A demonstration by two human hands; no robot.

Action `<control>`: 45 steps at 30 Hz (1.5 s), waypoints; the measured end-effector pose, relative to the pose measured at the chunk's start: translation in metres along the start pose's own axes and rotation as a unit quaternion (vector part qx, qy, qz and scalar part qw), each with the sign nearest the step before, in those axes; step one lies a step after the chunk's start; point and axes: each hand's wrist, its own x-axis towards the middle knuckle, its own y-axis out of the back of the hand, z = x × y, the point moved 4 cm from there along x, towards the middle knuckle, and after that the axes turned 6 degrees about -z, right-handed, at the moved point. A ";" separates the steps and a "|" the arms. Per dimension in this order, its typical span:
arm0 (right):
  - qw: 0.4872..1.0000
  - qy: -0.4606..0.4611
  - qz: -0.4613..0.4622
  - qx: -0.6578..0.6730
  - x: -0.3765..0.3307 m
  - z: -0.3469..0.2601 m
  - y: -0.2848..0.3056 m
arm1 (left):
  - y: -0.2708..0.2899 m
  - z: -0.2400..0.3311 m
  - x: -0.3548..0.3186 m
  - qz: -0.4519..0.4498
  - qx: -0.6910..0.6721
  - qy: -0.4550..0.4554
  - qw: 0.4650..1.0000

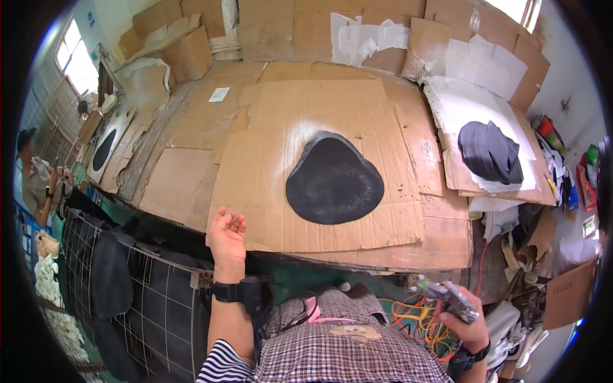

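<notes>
Worktop (182, 131), cardboard-covered: was overlaid by a cardboard sheet (255, 175). Black rounded-triangular piece (334, 182): was laid flat mid-sheet. Stack of black pieces (488, 153): was set toward three o'clock from that piece. Left hand (228, 236): was held empty, loosely half-open, toward eight o'clock. Right hand (468, 322): was closed around a silver metal tool (450, 300) between four and five o'clock.

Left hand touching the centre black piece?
No, bare cardboard shows between the left hand and the centre black piece.
</notes>
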 end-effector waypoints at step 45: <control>0.988 0.016 0.000 -0.151 0.013 -0.017 0.030 | 0.063 -0.153 0.064 0.022 0.327 0.138 0.935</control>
